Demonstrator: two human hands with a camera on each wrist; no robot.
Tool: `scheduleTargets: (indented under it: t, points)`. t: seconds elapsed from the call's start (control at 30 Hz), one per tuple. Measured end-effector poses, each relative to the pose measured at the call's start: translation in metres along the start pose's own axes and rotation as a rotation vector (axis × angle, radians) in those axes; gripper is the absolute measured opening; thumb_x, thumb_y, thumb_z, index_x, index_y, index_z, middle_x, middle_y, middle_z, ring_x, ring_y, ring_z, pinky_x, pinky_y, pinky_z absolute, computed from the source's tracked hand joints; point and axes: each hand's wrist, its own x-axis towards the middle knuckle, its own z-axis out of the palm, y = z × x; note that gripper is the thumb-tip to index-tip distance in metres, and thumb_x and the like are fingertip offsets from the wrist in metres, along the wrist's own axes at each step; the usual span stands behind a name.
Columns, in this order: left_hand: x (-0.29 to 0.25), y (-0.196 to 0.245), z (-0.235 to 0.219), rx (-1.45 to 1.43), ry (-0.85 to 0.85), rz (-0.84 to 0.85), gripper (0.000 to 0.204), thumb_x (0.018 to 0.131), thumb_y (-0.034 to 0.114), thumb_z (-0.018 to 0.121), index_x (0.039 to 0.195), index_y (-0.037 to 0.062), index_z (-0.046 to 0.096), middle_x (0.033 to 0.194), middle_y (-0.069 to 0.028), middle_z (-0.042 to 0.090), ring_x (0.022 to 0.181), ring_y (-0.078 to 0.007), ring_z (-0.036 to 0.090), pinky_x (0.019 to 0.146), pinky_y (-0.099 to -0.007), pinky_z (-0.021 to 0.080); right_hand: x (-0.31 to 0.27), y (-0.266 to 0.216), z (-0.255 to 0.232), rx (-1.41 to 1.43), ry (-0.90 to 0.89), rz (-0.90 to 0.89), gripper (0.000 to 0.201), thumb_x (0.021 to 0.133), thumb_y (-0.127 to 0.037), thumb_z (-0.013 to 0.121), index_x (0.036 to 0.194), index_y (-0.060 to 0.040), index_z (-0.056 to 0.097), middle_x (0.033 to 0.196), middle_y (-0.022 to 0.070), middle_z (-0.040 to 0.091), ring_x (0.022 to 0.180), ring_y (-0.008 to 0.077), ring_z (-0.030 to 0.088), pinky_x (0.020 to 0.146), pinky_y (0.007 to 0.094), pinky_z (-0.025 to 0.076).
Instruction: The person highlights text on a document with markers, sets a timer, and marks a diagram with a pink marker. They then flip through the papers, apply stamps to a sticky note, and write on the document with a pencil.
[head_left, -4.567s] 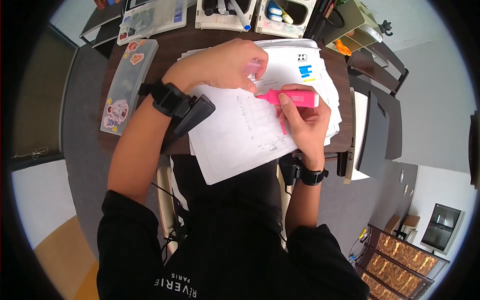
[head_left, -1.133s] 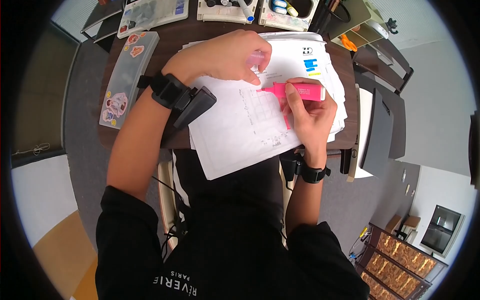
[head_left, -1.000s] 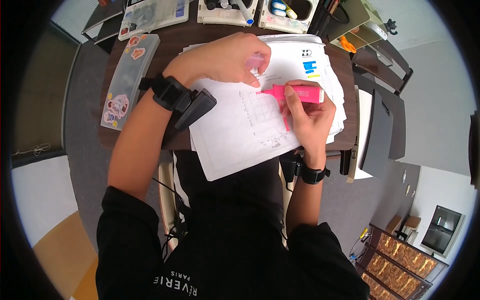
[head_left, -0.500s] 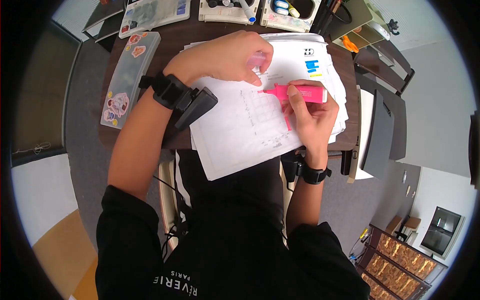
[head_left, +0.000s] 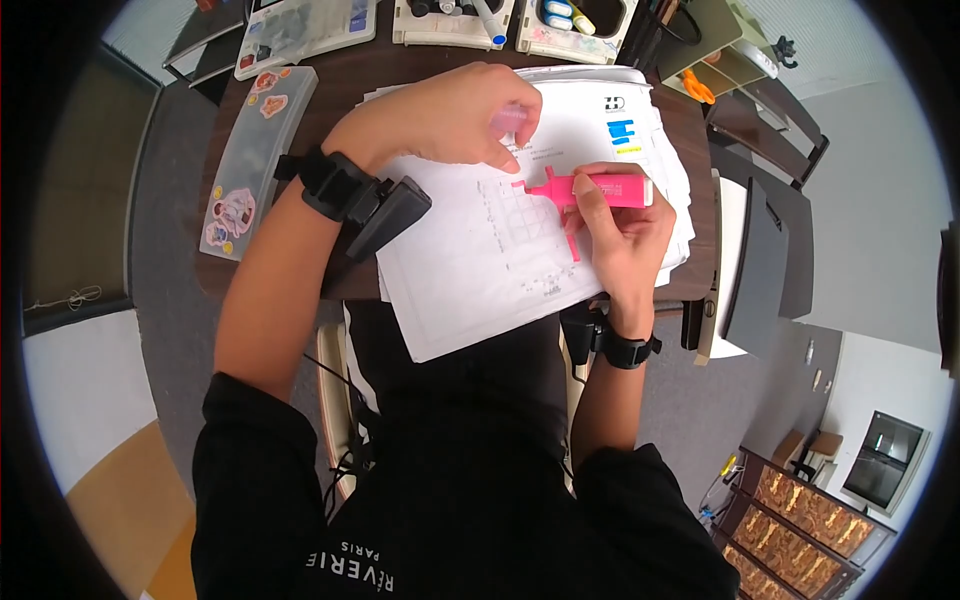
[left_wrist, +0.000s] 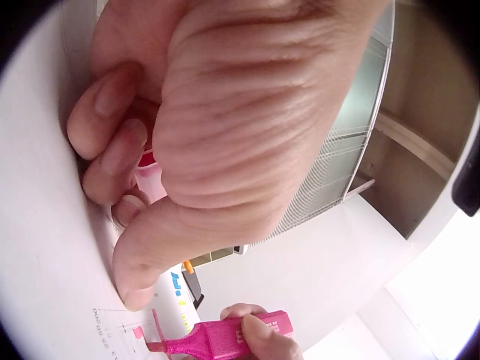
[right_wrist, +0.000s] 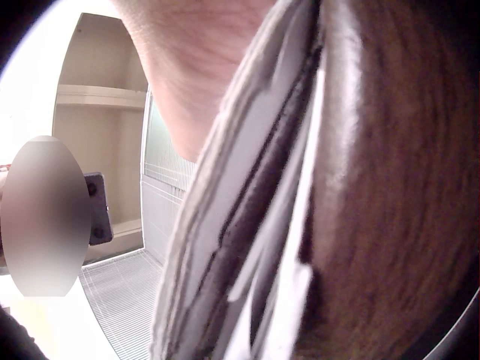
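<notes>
My right hand [head_left: 628, 240] pinches a pink highlighter [head_left: 622, 190], its tip low over the top sheet [head_left: 440, 270] beside a short pink mark [head_left: 517, 184]. Another pink mark [head_left: 573, 248] lies nearer me on the sheet. With fingers curled, my left hand [head_left: 455, 118] holds a translucent pink object [head_left: 510, 119]; its thumb tip rests on the paper. The left wrist view shows that pink object [left_wrist: 150, 178] behind the thumb and the highlighter [left_wrist: 217, 340] below. In the right wrist view, part of my hand [right_wrist: 206, 67] shows beside the paper stack's edge [right_wrist: 247, 172].
A stickered translucent case [head_left: 262, 150] stands left of the papers on the dark table [head_left: 350, 285]. Two white holders with pens [head_left: 450, 30] and markers [head_left: 570, 42] stand at the back. Orange-handled scissors [head_left: 697, 86] are at the back right.
Compared with the earliest frame, the highlighter and my right hand have shifted slightly right, and a short pink mark now shows left of the tip. My left hand keeps its grip, nearly still.
</notes>
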Motion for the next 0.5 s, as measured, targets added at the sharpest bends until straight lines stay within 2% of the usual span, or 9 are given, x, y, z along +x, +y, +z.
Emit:
scheduleTargets:
  t: [0.23,0.33,0.4,0.5]
  points:
    - [0.0,0.005,-0.003,0.041,-0.016,-0.006,0.029,0.074,0.006,0.083,0.085,0.0013,0.057,0.072,-0.0049,0.053,0.067,-0.0158,0.051,0.062,-0.033,0.045,-0.001,0.003,-0.001,-0.017,-0.006,0.006,0.008,0.091,0.0,0.07,0.097,0.0059,0.068,0.08,0.0082,0.07,0.062,0.0098,0.063,0.056,0.0239,0.05]
    - [0.0,0.005,-0.003,0.027,-0.037,-0.08,0.03,0.074,0.008,0.084,0.084,0.0013,0.056,0.072,-0.0052,0.053,0.067,-0.0156,0.051,0.062,-0.0331,0.045,0.001,0.003,-0.001,0.014,-0.01,-0.012,0.009,0.092,0.0,0.07,0.099,0.006,0.068,0.082,0.0083,0.07,0.063,0.0099,0.063,0.057,0.024,0.05]
    - [0.001,-0.004,0.001,0.019,0.027,0.054,0.03,0.073,0.008,0.084,0.084,0.0016,0.056,0.072,-0.0051,0.052,0.066,-0.0159,0.05,0.061,-0.0333,0.044,0.0,0.001,0.0,0.061,-0.011,0.004,0.011,0.092,-0.001,0.07,0.1,0.0058,0.067,0.082,0.0081,0.07,0.064,0.01,0.063,0.057,0.0242,0.05]
    - [0.0,-0.004,0.002,0.076,0.064,0.097,0.029,0.074,0.008,0.083,0.084,0.0015,0.056,0.073,-0.0058,0.053,0.067,-0.0166,0.051,0.062,-0.0331,0.045,0.0,0.001,0.002,0.057,-0.017,-0.02,0.011,0.092,-0.001,0.071,0.101,0.0055,0.068,0.082,0.0081,0.069,0.063,0.01,0.062,0.056,0.0242,0.05]
